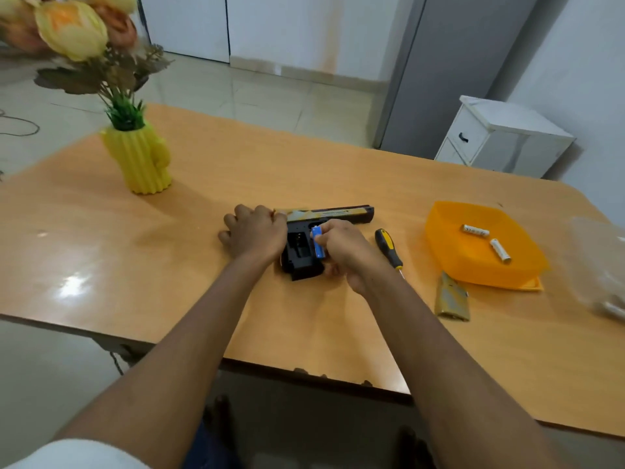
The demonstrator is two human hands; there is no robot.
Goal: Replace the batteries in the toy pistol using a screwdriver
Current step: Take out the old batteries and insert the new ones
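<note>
The pistol (324, 220) lies on its side near the middle of the table (236, 170), barrel to the right, grip toward the person. The grip's battery bay (299, 247) is open and dark inside; whether a cell already sits in it is hard to tell. The left hand (253, 233) rests on the rear of the pistol, fingers curled over it, pinning it to the table. The right hand (341, 247) pinches a blue battery (318, 245) between thumb and fingers, held right at the bay's right edge.

The step in hand looks like seating this new cell. To do it well, check the polarity marks in the bay first, push the flat end against the spring, then rock the other end down until it lies flush. The left hand should bear down so the pistol does not skate on the glossy top.

Just right of the right hand lies the screwdriver (388, 247), black and yellow handle, tip toward the person. Beyond it, a gold cover (451, 297), likely the bay's lid, lies flat beside an orange tray (439, 231). Two white batteries (475, 230) lie in the tray, probably the old ones. A clear bag (602, 265) sits at the far right edge. A yellow vase (142, 160) of flowers stands well to the left.
</note>
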